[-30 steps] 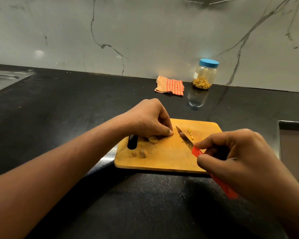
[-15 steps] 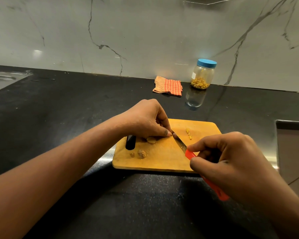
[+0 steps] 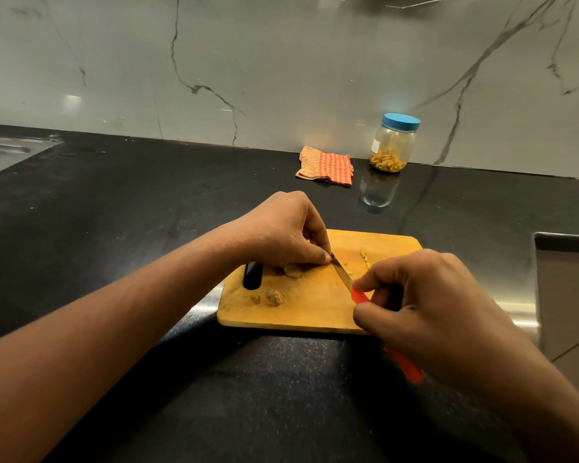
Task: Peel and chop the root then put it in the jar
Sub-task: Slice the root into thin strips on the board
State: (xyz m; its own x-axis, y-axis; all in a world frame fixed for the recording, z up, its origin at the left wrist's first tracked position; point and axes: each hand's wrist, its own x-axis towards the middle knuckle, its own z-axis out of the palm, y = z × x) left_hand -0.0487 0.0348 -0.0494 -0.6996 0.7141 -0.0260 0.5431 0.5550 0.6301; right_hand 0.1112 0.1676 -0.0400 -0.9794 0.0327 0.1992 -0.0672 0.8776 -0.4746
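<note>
Knife (image 3: 342,275) one in right hand (image 3: 425,309), root piece (image 3: 293,271) under left hand (image 3: 281,232), jar (image 3: 395,145) one

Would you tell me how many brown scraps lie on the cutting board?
2: a small scrap and a larger scrap beside it, front-left; the left hand may hide more.

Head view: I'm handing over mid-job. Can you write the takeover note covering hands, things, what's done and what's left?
Left hand: fingers curled over the root piece, pinning it to the cutting board.
Right hand: holds the red-handled knife, blade tip at the left fingertips.
Done: a few chopped bits lie on the board's far side. Two brownish scraps lie near its front left.
Left: finish chopping, then open the jar (blue lid on, by the back wall, right of the checked cloth) and put the pieces in.
</note>
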